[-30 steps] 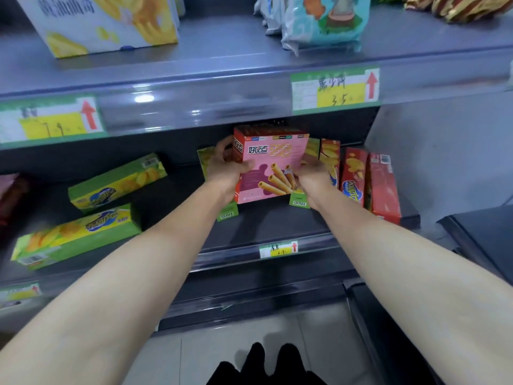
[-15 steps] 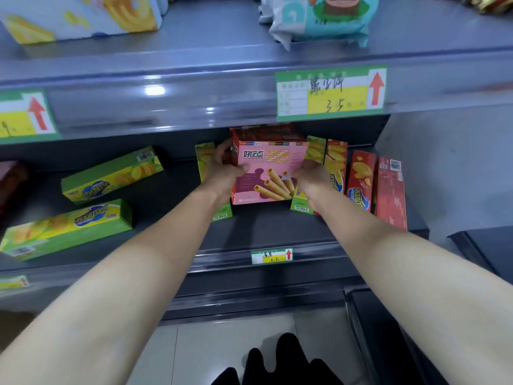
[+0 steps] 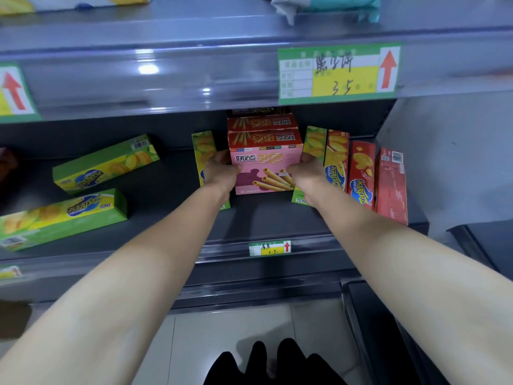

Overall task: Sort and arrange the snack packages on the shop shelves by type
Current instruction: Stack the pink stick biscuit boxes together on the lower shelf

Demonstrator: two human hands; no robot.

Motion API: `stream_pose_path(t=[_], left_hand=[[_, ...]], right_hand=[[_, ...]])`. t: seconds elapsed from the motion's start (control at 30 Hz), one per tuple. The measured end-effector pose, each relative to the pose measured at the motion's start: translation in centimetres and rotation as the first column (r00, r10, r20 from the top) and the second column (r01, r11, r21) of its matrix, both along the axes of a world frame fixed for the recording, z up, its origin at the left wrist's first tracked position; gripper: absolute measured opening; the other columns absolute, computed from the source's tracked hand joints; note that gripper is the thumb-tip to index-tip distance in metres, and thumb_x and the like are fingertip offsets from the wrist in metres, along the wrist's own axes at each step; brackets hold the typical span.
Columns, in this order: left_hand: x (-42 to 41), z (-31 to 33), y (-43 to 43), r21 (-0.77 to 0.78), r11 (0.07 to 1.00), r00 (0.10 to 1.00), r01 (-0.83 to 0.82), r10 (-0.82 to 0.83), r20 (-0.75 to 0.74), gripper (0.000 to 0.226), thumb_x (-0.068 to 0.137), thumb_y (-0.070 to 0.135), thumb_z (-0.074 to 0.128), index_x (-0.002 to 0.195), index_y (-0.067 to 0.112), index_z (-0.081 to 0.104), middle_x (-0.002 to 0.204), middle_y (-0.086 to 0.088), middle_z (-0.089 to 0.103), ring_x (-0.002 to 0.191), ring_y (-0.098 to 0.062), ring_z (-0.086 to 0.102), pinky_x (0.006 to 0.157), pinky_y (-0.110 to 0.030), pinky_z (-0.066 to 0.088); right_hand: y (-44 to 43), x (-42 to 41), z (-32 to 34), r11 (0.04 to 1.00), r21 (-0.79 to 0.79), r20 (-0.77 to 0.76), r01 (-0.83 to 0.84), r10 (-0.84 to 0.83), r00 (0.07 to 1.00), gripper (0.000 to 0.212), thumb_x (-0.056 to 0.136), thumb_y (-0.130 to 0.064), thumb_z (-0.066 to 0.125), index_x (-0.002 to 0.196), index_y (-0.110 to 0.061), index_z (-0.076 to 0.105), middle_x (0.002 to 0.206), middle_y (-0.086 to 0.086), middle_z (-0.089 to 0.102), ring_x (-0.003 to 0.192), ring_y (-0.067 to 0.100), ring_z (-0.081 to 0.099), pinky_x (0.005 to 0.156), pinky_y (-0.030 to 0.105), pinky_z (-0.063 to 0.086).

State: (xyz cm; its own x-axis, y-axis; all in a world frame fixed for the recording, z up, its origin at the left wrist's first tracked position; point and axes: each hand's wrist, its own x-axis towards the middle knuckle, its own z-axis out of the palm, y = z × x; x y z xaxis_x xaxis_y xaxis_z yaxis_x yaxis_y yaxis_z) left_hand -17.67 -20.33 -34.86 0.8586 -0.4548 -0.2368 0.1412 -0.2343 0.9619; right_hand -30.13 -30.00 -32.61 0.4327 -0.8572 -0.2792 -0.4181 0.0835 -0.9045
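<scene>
- Shelf [image 3: 277, 218]: I judge the step in hand to be seating one box at the front of its row.
- Left hand [image 3: 222, 173] and right hand [image 3: 304, 173]: fingers [image 3: 223, 159] curled round the side edges of the pink wafer-roll box [image 3: 266, 173], thumbs on its front.
- Next move calls for squaring it flush, then releasing without tipping.
- Box: mid-shelf, upright, undented, between green boxes [image 3: 204, 154].
- Behind it: matching boxes [image 3: 263, 134], stacked.

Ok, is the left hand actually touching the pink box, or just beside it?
Touching. The head view shows the left hand against the left edge of the pink box, thumb lying over its front face, no gap between them.
</scene>
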Motion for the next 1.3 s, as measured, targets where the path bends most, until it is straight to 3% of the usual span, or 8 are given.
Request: stream_pose_path(t=[0.17,0.3,0.4,0.5,0.57,0.93,1.17,1.3], left_hand=[[-0.2,0.3,0.5,0.017,1.0,0.999,0.018,-0.017,-0.04,0.032,0.088,0.006,0.06,0.119,0.011,0.061,0.118,-0.009,0.066,0.102,-0.024,0.064,0.085,-0.03,0.052],[-0.2,1.0,1.5,0.028,0.999,0.996,0.037,-0.035,-0.08,0.051,0.089,0.014,0.063,0.136,0.008,0.046,0.127,-0.01,0.059,0.106,-0.021,0.06,0.087,-0.027,0.049],[0.0,1.8,3.0,0.024,1.0,0.997,0.018,-0.016,-0.078,0.044,0.091,0.005,0.054,0.134,0.007,0.048,0.128,-0.014,0.057,0.099,-0.021,0.06,0.088,-0.031,0.052],[0.0,2.8,5.3,0.015,1.0,0.996,0.015,-0.014,-0.084,0.039,0.089,-0.003,0.048,0.126,0.006,0.056,0.095,-0.01,0.063,0.068,-0.016,0.055,0.069,-0.027,0.051],[0.2,3.6,7.4,0.0,0.999,0.997,0.032,-0.032,-0.07,0.034,0.089,-0.002,0.048,0.12,0.006,0.059,0.089,-0.008,0.06,0.071,-0.018,0.056,0.068,-0.028,0.052],[5.6,6.1,25.2,-0.098,0.995,0.999,-0.033,0.032,-0.011,0.024,0.092,-0.005,0.048,0.112,0.004,0.055,0.073,-0.002,0.05,0.062,-0.013,0.046,0.056,-0.022,0.039],[10.1,4.5,36.5,-0.049,0.99,0.991,-0.131,0.132,0.011,0.025,0.091,0.0,0.052,0.115,0.002,0.057,0.075,0.0,0.054,0.072,-0.018,0.052,0.061,-0.025,0.043],[12.1,3.7,41.6,-0.043,0.973,0.974,-0.226,0.227,0.008,0.025,0.09,-0.003,0.051,0.115,-0.003,0.055,0.074,-0.003,0.053,0.063,-0.016,0.05,0.059,-0.027,0.042]], right_hand=[[0.8,0.3,0.0,1.0,0.028,-0.02,0.007,-0.006,1.0,0.037,0.084,0.003,0.046,0.117,-0.01,0.056,0.102,0.005,0.063,0.086,0.021,0.057,0.068,0.022,0.042],[1.9,-0.1,0.0,0.994,0.026,0.021,0.11,-0.111,0.994,0.04,0.088,-0.001,0.048,0.128,-0.006,0.046,0.115,0.011,0.056,0.102,0.028,0.055,0.066,0.023,0.041],[3.5,-0.2,0.9,0.978,0.013,0.061,0.209,-0.209,0.976,0.024,0.089,0.001,0.047,0.108,-0.007,0.058,0.11,0.009,0.059,0.105,0.026,0.056,0.07,0.015,0.043],[5.8,0.8,1.2,0.983,-0.01,0.183,0.181,-0.176,0.967,0.027,0.084,0.008,0.041,0.075,-0.015,0.053,0.088,0.01,0.057,0.09,0.03,0.06,0.075,0.033,0.049],[7.7,1.7,1.4,0.983,-0.016,0.165,0.181,-0.176,0.971,0.024,0.083,0.006,0.042,0.081,-0.015,0.055,0.091,0.01,0.059,0.095,0.034,0.062,0.083,0.043,0.054],[23.8,11.2,2.8,0.987,-0.115,0.142,-0.112,0.128,0.982,0.028,0.09,-0.006,0.054,0.117,-0.006,0.062,0.103,0.001,0.057,0.092,0.014,0.05,0.071,0.012,0.035],[34.1,17.2,1.4,0.953,-0.119,0.124,-0.278,0.292,0.948,0.015,0.089,-0.008,0.058,0.102,-0.011,0.066,0.088,-0.009,0.06,0.091,0.014,0.053,0.08,0.021,0.039],[38.9,19.5,0.6,0.92,-0.103,0.082,-0.379,0.387,0.918,0.025,0.091,-0.012,0.059,0.114,-0.007,0.063,0.116,0.007,0.063,0.101,0.016,0.054,0.088,0.021,0.038]])
